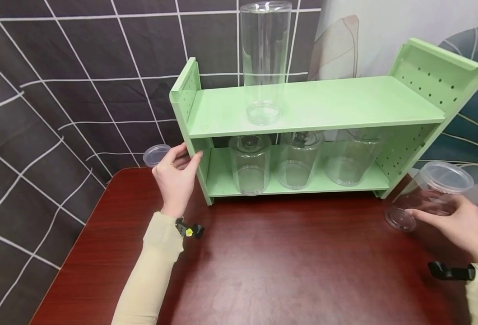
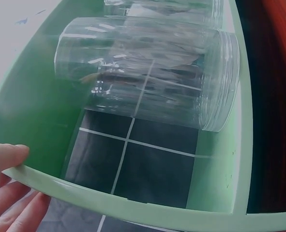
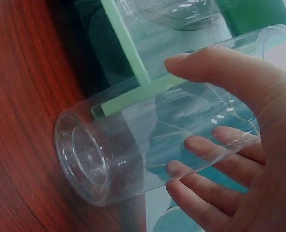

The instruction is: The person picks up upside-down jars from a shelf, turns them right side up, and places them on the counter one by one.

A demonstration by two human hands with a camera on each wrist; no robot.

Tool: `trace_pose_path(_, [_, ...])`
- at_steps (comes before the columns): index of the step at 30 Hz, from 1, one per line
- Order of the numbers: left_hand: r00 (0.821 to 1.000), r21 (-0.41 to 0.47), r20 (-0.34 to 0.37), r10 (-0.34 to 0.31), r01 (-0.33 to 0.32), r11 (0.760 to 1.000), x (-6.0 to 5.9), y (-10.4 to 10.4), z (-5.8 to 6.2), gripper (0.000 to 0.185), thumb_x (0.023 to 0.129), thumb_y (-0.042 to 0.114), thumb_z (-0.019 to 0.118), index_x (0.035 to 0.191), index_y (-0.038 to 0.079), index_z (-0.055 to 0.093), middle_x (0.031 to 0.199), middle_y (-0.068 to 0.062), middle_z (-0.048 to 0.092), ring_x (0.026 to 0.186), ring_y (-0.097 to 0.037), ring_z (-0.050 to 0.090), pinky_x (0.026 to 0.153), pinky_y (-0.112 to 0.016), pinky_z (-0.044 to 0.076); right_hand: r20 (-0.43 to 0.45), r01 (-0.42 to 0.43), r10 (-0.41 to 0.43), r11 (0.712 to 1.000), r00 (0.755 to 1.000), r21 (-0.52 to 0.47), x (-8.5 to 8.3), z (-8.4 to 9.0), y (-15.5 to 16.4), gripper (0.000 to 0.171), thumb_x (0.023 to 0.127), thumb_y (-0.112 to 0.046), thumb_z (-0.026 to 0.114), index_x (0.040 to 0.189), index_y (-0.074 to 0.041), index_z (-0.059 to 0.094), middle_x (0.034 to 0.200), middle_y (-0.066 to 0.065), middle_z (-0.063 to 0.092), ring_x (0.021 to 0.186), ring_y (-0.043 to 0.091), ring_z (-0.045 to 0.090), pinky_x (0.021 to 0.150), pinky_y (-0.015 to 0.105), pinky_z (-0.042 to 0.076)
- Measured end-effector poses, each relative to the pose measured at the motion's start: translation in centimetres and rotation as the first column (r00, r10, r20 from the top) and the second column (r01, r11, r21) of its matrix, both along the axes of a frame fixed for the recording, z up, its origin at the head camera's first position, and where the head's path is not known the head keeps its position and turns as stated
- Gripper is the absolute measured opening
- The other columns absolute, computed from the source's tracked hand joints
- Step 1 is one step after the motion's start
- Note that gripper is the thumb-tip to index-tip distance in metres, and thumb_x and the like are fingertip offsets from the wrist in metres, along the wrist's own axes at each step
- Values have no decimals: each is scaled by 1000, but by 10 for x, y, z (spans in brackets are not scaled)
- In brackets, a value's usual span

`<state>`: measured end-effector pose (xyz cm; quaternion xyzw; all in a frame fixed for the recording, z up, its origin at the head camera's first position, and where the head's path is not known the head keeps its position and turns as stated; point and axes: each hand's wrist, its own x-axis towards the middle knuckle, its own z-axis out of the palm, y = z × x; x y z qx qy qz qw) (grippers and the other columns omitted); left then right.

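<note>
My left hand (image 1: 176, 174) pinches the front edge of the left side panel of a light green two-tier shelf (image 1: 324, 108), thumb on the inside and fingers outside. To the right of the shelf, my right hand (image 1: 462, 223) holds a clear plastic jar (image 3: 128, 140) with a lid on top, thumb on one side and fingers around the other. Whether the jar's base touches the table cannot be told. On the lower tier stand three clear jars, the leftmost jar (image 1: 250, 167) closest to my left hand. A tall clear jar (image 1: 265, 63) stands on the upper tier.
The shelf stands at the back of a dark red wooden table (image 1: 283, 266). Beside my left hand, at the table's back left, shows a round clear lid (image 1: 156, 155), its lower part hidden. A dark cloth with a white grid (image 1: 100, 58) hangs behind.
</note>
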<state>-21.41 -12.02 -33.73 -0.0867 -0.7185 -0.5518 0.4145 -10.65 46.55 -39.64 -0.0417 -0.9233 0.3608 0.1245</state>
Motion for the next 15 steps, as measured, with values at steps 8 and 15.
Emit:
trace_pose_path(8, [1000,-3,2,6,-6,1000,1,0,1,31,81,13,88,109,2,78,99,-7,77,77,-22,75,71,-24,61,29,68,-70,996,997,58,3,2,-2,50,77,-32,92,112,-6,67,81,-27,64,78,-20,48,63,11,36])
trace_pose_path(15, [1000,-10,6,7,-7,1000,2,1,2,32,81,13,88,109,1,77,99,-8,77,78,-22,75,72,-24,61,-37,159,-162,984,986,-79,14,12,-11,67,74,-24,94,122,-42,52,92,-39,52,84,-20,48,69,2,35])
